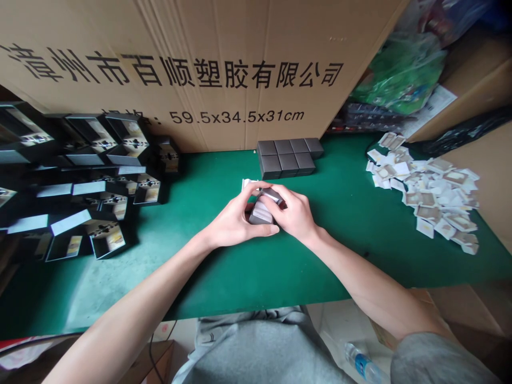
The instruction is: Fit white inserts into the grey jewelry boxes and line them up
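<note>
Between my hands, over the middle of the green table, is a small dark jewelry box point(262, 214) with a pale insert showing in it. My left hand point(236, 218) curls around its left side, the thumb along the near edge. From the right, my right hand point(295, 210) grips it, with the thumb pressed on the pale insert. Fingers cover much of the box. A small white piece point(248, 184) shows just behind my left fingers. Farther back, closed dark boxes point(280, 158) stand in neat rows against each other.
Many open dark boxes point(108, 234) are stacked on the left. A heap of white inserts point(436, 192) lies on the right of the green table point(248, 272). A large cardboard carton point(224, 32) stands behind. A plastic bottle point(362, 362) is below the table's front edge.
</note>
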Demonstrator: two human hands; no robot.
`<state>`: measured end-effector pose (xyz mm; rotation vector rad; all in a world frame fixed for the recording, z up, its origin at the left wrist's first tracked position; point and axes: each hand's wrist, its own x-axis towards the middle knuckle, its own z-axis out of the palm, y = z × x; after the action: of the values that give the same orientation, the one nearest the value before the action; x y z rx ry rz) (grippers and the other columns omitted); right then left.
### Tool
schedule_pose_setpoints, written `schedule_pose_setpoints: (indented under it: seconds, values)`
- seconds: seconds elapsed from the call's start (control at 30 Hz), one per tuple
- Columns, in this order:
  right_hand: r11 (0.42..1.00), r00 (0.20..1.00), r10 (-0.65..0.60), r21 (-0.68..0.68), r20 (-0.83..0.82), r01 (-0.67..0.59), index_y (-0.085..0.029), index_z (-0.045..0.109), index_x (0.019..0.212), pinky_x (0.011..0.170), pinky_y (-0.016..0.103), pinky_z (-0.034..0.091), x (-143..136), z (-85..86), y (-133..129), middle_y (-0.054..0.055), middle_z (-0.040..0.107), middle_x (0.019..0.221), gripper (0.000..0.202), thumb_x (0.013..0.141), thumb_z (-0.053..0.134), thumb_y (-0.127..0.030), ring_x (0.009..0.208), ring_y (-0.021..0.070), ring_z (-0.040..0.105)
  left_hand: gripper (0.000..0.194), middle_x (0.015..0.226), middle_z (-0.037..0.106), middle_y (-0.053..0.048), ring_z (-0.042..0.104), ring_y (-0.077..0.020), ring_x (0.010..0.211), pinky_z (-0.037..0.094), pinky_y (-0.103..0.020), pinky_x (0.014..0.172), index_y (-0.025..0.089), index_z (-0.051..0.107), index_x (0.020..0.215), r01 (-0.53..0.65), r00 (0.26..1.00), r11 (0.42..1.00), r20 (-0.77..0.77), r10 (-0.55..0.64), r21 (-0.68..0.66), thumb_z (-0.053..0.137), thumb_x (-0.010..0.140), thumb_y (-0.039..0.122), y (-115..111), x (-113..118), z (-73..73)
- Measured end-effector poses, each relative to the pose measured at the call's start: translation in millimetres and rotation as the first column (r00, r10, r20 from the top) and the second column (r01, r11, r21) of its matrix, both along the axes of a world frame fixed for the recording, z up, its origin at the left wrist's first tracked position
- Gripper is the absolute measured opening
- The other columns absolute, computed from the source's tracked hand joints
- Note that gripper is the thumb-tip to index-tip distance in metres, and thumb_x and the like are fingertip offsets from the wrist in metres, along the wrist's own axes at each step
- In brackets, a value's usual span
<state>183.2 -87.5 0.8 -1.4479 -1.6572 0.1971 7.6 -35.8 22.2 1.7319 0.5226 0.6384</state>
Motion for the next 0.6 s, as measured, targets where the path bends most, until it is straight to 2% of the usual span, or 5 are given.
schedule_pose_setpoints:
  seconds: [0.13,0.3,0.47,0.6]
  values:
    - [1.000,1.000,0.004,0.016,0.030,-0.004,-0.022,0.069,0.107,0.068,0.025,0.055,0.3,-0.8,-0.7,0.003,0.078,0.095,0.016,0.096,0.060,-0.032,0.076,0.0165,0.073,0.078,0.137,0.052,-0.011,0.062,-0.0229,0.111,0.057,-0.033,0.091,0.025,0.048,0.136,0.001,1.000,0.998,0.009,0.000,-0.056,0.088,0.070,0.033,0.2,-0.7,1.6]
    - [0.999,0.997,0.040,0.013,0.069,-0.041,-0.021,0.068,0.108,0.068,0.025,0.056,0.7,-0.2,-1.4,0.004,0.078,0.097,0.018,0.098,0.057,-0.031,0.076,0.0164,0.073,0.071,0.126,0.057,-0.010,0.064,-0.0171,0.095,0.057,-0.026,0.078,0.024,0.047,0.136,0.022,1.000,0.988,0.023,-0.019,-0.154,0.083,0.076,0.032,-0.8,-0.7,5.0]
    - [0.997,0.996,0.024,0.067,0.089,-0.030,-0.021,0.068,0.106,0.067,0.025,0.057,0.3,1.3,-1.7,0.004,0.079,0.094,0.016,0.097,0.058,-0.029,0.073,0.0164,0.073,0.073,0.132,0.054,-0.012,0.064,-0.0189,0.101,0.057,-0.026,0.082,0.023,0.046,0.137,0.035,0.999,0.989,0.035,-0.030,-0.146,0.084,0.075,0.030,0.4,-1.0,4.2]
    - [0.998,0.996,0.029,0.057,0.087,-0.034,-0.022,0.068,0.107,0.068,0.026,0.058,0.6,0.2,-1.7,0.003,0.079,0.097,0.016,0.097,0.058,-0.030,0.074,0.0166,0.073,0.074,0.133,0.054,-0.012,0.064,-0.0192,0.102,0.057,-0.027,0.083,0.023,0.045,0.138,0.052,0.998,0.988,0.042,-0.047,-0.144,0.083,0.076,0.029,0.7,-1.6,2.4]
